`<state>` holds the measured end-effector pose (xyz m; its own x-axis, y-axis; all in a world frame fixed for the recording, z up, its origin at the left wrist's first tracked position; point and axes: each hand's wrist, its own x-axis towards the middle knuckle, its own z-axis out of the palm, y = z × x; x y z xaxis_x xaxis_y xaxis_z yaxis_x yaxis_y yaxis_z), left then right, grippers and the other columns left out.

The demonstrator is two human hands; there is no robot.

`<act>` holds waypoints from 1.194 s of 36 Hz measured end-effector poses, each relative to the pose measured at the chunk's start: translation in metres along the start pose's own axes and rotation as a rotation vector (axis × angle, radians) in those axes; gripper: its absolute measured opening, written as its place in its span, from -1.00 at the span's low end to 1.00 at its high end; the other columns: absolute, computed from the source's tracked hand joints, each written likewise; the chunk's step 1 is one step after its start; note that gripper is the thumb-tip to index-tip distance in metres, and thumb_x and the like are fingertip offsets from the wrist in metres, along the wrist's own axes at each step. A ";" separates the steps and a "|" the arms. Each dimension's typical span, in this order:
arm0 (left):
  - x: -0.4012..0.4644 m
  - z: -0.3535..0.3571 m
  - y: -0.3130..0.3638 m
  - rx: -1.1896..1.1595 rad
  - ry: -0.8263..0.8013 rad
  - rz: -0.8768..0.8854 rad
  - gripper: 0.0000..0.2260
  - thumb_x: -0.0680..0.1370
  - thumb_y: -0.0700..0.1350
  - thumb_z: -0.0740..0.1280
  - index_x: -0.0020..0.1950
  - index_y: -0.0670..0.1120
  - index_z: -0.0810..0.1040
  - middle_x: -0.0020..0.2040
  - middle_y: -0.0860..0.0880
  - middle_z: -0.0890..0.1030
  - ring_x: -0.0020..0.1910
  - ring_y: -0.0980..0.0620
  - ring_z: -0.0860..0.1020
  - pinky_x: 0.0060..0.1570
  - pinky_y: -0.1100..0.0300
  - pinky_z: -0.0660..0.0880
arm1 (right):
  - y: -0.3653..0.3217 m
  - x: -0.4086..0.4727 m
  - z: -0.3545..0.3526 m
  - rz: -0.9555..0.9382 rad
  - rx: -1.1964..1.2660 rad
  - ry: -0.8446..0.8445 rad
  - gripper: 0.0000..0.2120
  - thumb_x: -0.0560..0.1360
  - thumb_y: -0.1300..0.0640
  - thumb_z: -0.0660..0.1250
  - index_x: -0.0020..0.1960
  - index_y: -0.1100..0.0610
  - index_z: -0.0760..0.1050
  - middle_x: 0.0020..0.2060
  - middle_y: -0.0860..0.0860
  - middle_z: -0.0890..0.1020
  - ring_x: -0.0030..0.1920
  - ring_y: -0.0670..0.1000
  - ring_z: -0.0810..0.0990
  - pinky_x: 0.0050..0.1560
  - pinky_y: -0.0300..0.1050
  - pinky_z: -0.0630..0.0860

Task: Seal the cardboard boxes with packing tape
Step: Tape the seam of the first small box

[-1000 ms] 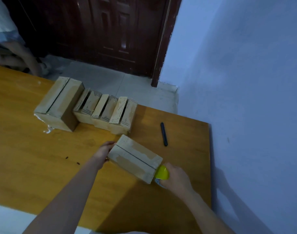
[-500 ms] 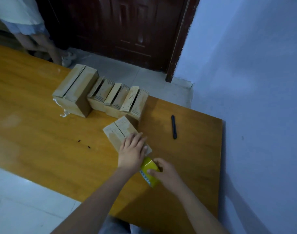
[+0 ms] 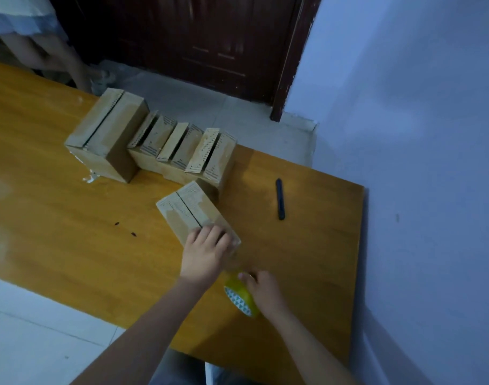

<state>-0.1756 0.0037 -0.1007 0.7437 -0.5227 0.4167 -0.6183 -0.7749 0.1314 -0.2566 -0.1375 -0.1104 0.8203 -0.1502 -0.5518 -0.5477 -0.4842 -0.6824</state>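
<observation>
Wooden desk against blue wall, dark door behind; along far edge, big box touching a row of three boxes. Near right corner, small box pressed by left hand, fingers flat on its near end; tape roll gripped by right hand just beside near edge. Black pen near right edge.

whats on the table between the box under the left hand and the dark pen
Nothing: in the head view, only bare wooden table lies between the box and the dark pen.
</observation>
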 end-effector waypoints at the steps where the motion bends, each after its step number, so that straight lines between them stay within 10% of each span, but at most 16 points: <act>1: -0.001 -0.003 0.004 0.013 -0.039 -0.003 -0.74 0.55 0.04 0.22 -0.02 -0.11 0.58 -0.05 -0.07 0.58 -0.04 -0.12 0.57 -0.02 0.02 0.41 | 0.002 -0.001 0.002 -0.023 -0.012 0.037 -0.71 0.57 0.04 0.25 0.01 0.28 0.56 -0.09 0.22 0.66 -0.09 0.06 0.59 -0.13 -0.10 0.36; 7: -0.025 -0.008 0.024 0.097 -0.386 -0.102 -0.28 0.46 0.28 0.09 0.35 -0.26 0.46 0.31 -0.20 0.50 0.37 -0.19 0.39 0.33 -0.15 0.31 | 0.000 -0.011 -0.001 -0.008 0.214 0.203 -0.69 0.63 -0.03 0.03 -0.19 0.03 0.40 -0.30 -0.09 0.49 -0.28 -0.17 0.46 -0.14 -0.22 0.31; 15: -0.026 -0.009 0.025 0.061 -0.364 -0.135 -0.24 0.42 0.34 0.22 0.40 -0.20 0.41 0.35 -0.15 0.47 0.41 -0.16 0.33 0.37 -0.13 0.20 | -0.016 0.102 -0.073 0.092 -0.026 0.525 -0.57 0.61 -0.03 0.13 0.31 0.26 0.32 0.26 0.13 0.33 0.20 0.12 0.39 0.10 -0.02 0.40; 21: -0.026 -0.007 0.026 0.054 -0.332 -0.169 -0.23 0.39 0.33 0.31 0.43 -0.14 0.38 0.39 -0.11 0.44 0.44 -0.12 0.28 0.39 -0.12 0.16 | -0.022 0.158 -0.088 0.202 -0.410 0.372 -0.47 0.62 -0.08 0.07 0.45 0.24 0.18 0.43 0.12 0.16 0.43 0.15 0.13 0.35 0.07 0.22; 27: -0.029 -0.007 0.023 0.054 -0.328 -0.161 -0.18 0.37 0.34 0.35 0.48 -0.12 0.31 0.43 -0.06 0.39 0.47 -0.08 0.23 0.40 -0.16 0.13 | 0.004 0.134 -0.074 -0.013 -0.649 0.439 -0.78 0.56 0.30 0.15 0.20 0.21 0.38 0.14 0.14 0.41 0.12 0.14 0.38 0.05 0.00 0.42; 31: -0.027 -0.008 0.020 0.027 -0.306 -0.143 -0.16 0.34 0.33 0.40 0.48 -0.11 0.32 0.42 -0.05 0.41 0.46 -0.08 0.24 0.40 -0.16 0.14 | 0.018 0.092 -0.079 0.006 -0.395 0.275 -0.92 0.58 0.20 0.21 0.06 0.15 0.35 -0.03 0.15 0.56 -0.17 0.08 0.52 -0.23 -0.05 0.48; 35: -0.026 -0.009 0.018 0.019 -0.342 -0.144 -0.18 0.38 0.36 0.31 0.48 -0.12 0.31 0.43 -0.05 0.39 0.47 -0.07 0.21 0.41 -0.16 0.13 | 0.022 0.036 -0.086 -0.188 -0.180 0.240 -0.64 0.58 0.15 0.25 0.37 0.03 0.40 0.11 -0.06 0.56 0.02 -0.07 0.53 -0.12 -0.17 0.42; 39: -0.024 -0.012 0.018 -0.017 -0.399 -0.172 -0.21 0.40 0.37 0.11 0.47 -0.12 0.33 0.44 -0.04 0.39 0.47 -0.07 0.22 0.41 -0.16 0.12 | 0.011 -0.012 -0.091 -0.441 -0.377 0.249 -0.57 0.53 -0.27 0.11 0.34 -0.19 0.41 -0.17 -0.14 0.44 -0.19 -0.13 0.44 -0.35 -0.15 0.40; 43: -0.025 -0.011 0.017 -0.035 -0.369 -0.149 -0.20 0.37 0.33 0.29 0.46 -0.14 0.35 0.42 -0.05 0.40 0.45 -0.10 0.27 0.39 -0.18 0.16 | -0.001 -0.032 -0.083 -0.682 -0.681 0.222 -0.63 0.54 -0.17 0.08 0.20 -0.15 0.55 -0.32 -0.15 0.35 -0.29 -0.15 0.33 -0.40 -0.42 0.09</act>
<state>-0.2078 0.0077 -0.0992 0.8631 -0.5034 0.0404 -0.5006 -0.8425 0.1989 -0.2684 -0.2040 -0.0517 0.9753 0.2206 0.0065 0.2080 -0.9092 -0.3606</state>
